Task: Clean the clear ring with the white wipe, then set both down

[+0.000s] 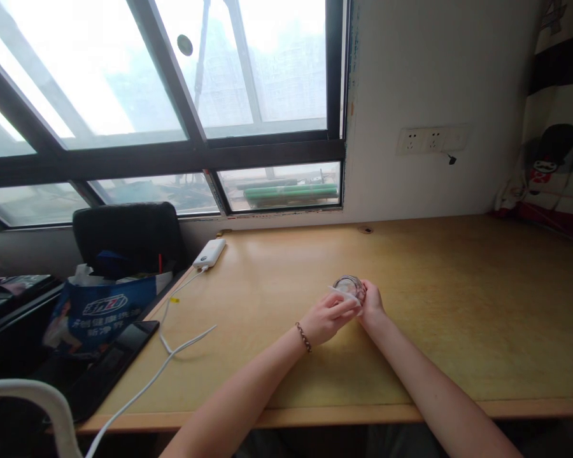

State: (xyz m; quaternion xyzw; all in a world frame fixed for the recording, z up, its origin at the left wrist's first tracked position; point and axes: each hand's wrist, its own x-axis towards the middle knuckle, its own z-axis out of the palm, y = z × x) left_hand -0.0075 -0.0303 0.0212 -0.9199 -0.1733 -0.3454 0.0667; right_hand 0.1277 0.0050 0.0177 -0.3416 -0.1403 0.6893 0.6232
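Over the middle of the desk, both hands meet at a small clear glass (347,284) with a round rim. My right hand (373,304) is wrapped round its right side and holds it. A piece of white tissue (346,296) lies against the near side of the glass, pinched by the fingers of my left hand (328,315). A dark beaded bracelet (304,337) circles my left wrist. The underside of the glass is hidden behind the fingers, so I cannot tell whether it touches the desk.
A white power bank (209,253) with a white cable (168,346) lies at the left of the wooden desk (458,305). Near the left edge rests a black tablet-like slab (117,366). Beyond it stand a blue bag (98,312) and a black chair (128,235).
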